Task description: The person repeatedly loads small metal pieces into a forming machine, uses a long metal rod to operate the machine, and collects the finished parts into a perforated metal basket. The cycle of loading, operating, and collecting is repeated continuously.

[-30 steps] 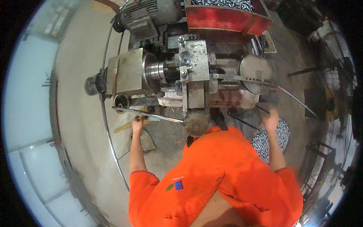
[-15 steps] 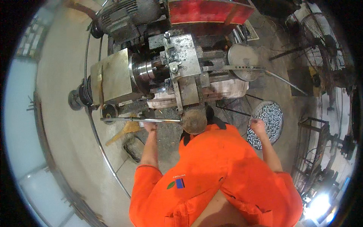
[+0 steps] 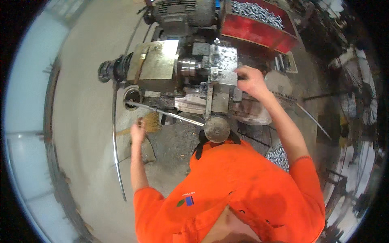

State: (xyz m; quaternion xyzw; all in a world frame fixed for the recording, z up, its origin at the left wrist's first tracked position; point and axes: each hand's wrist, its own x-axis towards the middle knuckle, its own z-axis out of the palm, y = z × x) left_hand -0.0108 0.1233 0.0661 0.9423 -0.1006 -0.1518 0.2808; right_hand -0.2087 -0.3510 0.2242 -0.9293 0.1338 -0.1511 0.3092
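My right hand [image 3: 252, 83] is at the right edge of a metal block [image 3: 223, 60] on the lathe-like machine. Its fingers are curled, and what they grip is hidden. My left hand [image 3: 138, 129] hovers low on the left, near a straw broom [image 3: 151, 122], with fingers curled and blurred. Something dark shows at its fingertips, too small to name. Between my hands a long metal lever [image 3: 174, 116] slants down to a round disc [image 3: 217, 129] before my body. A shiny cylindrical chuck [image 3: 188, 67] faces the block from the left.
Small metal pieces [image 3: 278, 157] lie in a round tray, partly covered by my right arm. A red bin [image 3: 257, 32] at the back holds many more. A motor [image 3: 184, 13] stands behind the machine; a long rod [image 3: 116, 158] extends at left, and a fan [image 3: 352, 77] at right.
My right hand has gone from the tray of metal pieces up to the machine block. My left hand has moved left, away from under the lever. The lever now slants, and the view has shifted.
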